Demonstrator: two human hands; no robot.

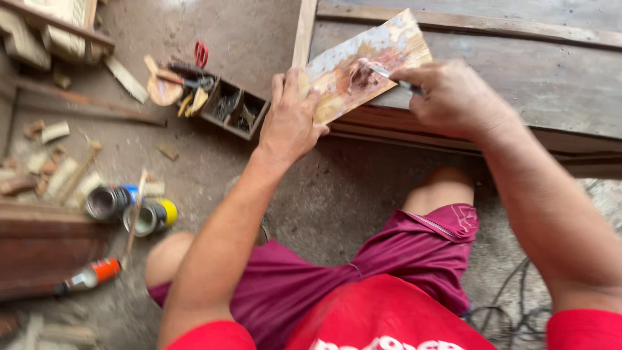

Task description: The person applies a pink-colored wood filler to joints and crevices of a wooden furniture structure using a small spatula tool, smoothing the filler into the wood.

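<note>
Upper centre of the frame: a stained board scrap (363,65) is pinned flat under the left hand (291,120), while a small metal blade (389,76), gripped in the right hand (453,97), works reddish filler (363,76); steady pressure and a shallow blade angle are advised.

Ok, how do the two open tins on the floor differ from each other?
The blue tin lies farther from the person and looks darker inside; the yellow tin lies nearer, paler inside, with a thin stick across its mouth. Both lie on their sides, touching, mouths facing the camera.
</note>
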